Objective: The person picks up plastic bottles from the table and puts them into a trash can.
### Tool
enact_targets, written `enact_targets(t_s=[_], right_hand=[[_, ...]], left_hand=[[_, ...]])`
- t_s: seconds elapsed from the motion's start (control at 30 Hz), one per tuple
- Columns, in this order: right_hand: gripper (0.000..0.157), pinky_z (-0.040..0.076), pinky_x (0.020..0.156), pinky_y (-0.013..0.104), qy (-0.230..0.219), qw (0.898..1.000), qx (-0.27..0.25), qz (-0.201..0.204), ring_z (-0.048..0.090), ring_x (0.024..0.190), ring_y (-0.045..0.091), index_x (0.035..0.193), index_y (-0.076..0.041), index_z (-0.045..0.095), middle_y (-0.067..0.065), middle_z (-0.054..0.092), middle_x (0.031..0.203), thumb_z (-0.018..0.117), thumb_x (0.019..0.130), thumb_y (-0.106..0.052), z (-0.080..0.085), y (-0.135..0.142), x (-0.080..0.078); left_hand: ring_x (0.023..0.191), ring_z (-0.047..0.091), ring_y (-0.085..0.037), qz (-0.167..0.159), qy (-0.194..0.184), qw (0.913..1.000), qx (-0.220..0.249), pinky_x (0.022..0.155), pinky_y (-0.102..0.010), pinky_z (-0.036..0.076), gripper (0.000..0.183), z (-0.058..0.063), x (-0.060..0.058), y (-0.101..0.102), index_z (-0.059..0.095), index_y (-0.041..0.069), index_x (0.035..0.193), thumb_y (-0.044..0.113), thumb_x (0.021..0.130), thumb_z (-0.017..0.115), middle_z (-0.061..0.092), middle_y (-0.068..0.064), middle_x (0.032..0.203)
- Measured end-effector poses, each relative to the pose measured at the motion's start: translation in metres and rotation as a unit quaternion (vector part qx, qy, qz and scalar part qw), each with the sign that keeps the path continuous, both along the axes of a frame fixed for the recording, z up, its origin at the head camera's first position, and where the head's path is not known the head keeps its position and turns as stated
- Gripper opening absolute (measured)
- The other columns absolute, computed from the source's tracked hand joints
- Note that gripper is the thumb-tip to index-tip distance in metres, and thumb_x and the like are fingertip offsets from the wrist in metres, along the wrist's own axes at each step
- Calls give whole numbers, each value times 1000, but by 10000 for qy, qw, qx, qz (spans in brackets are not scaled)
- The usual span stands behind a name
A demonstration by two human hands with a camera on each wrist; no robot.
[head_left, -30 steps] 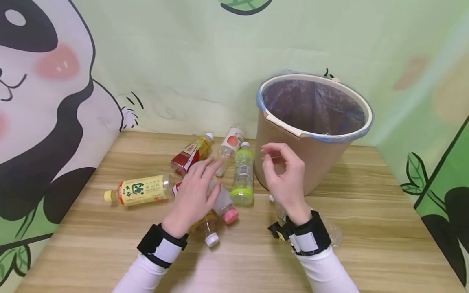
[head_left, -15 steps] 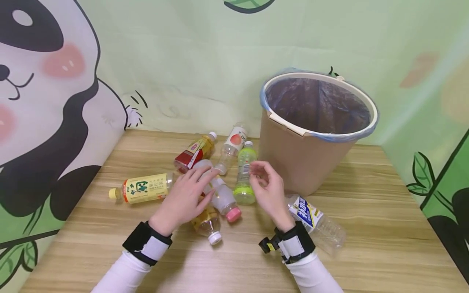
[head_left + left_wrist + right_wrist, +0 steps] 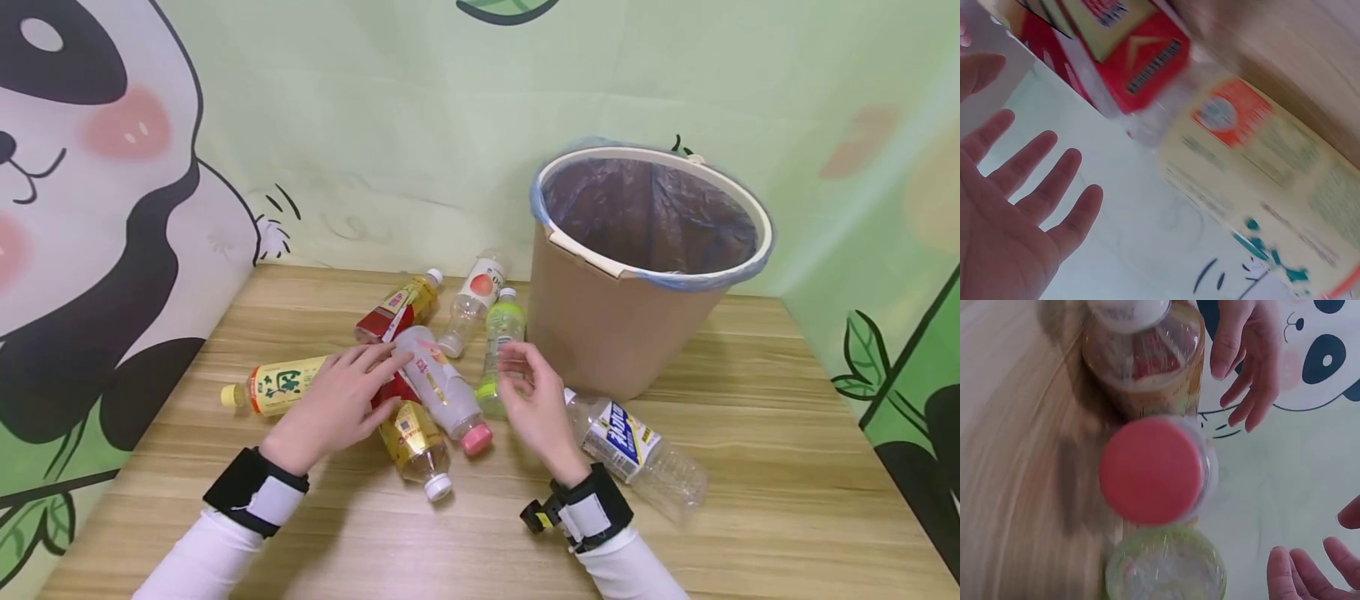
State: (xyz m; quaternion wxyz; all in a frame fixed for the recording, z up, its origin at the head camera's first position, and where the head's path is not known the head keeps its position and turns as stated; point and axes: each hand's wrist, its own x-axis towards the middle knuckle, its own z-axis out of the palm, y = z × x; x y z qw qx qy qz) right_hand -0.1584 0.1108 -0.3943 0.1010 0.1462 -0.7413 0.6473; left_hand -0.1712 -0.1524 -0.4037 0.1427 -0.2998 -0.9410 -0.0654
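Observation:
My left hand point(image 3: 337, 408), fingers spread, is over the pile of plastic bottles and grips nothing. Under and beside it lie a yellow-labelled bottle point(image 3: 281, 386) and a gold-and-red-labelled bottle point(image 3: 411, 437) with a white cap. In the left wrist view, the palm point(image 3: 1000, 231) is bare. To the right lies a frosted bottle point(image 3: 442, 387) with a pink cap point(image 3: 1150, 470). My right hand point(image 3: 536, 408), fingers loosely bent and holding nothing, is above the table near a green-labelled bottle point(image 3: 504, 321), partly covering it. Right of that hand lies a clear bottle point(image 3: 630, 442) with a blue-and-white label.
A brown bin point(image 3: 600, 325) with a blue-lined rim stands at the back right of the wooden table point(image 3: 765, 375). Behind the pile lie a red-labelled bottle point(image 3: 401, 308) and a peach-pictured bottle point(image 3: 476, 287). A panda-printed cloth point(image 3: 390, 125) hangs behind.
My right hand has come down and left from in front of the bin, uncovering the blue-and-white-labelled bottle. My left hand has shifted left, showing more of the pink-capped and gold-and-red-labelled bottles.

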Motion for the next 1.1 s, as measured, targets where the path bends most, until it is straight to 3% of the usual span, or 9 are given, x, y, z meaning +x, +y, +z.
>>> enact_targets(t_s=[0.2,0.43,0.6,0.8,0.93,1.1], right_hand=[[44,47,94,46,-264,9994,-113,173,54,109,42,124,10,47,27,53,119,50,81,13,16,-22,6],[48,45,97,45,-542,9952,-561,584,51,113,42,129,5,42,24,50,121,49,82,11,17,-54,10],[49,46,97,42,-707,9884,-994,910,51,113,42,130,5,41,26,48,122,47,83,12,11,-73,11],[50,46,96,38,-1048,9811,-1290,989,52,114,38,133,-5,43,19,51,122,51,85,7,-8,-86,5],[50,48,95,36,-1160,9769,-1468,1029,53,114,36,132,-7,44,17,52,122,52,85,7,-13,-88,4],[51,48,95,41,-1150,9751,-1560,1078,53,113,39,133,-3,42,22,50,124,50,84,7,-14,-87,5]], left_hand=[[118,47,-38,74,108,9998,-135,91,-61,41,56,1,-4,-24,50,14,136,41,88,62,49,-16,134],[120,45,-41,243,-110,9984,-489,92,-65,37,63,4,-12,-62,46,18,139,45,85,64,49,-20,135],[118,46,-42,232,-250,9973,-648,93,-66,36,69,0,-17,-83,46,19,139,50,81,66,51,-19,133],[122,44,-41,321,-584,9945,-803,94,-67,33,79,-10,-23,-106,42,20,142,55,77,68,48,-18,136],[122,43,-42,325,-731,9934,-823,94,-68,33,84,-19,-27,-114,37,20,145,54,75,70,47,-19,137],[113,51,-41,322,-843,9934,-709,89,-65,40,91,-28,-31,-118,33,23,146,52,70,74,50,-16,133]])
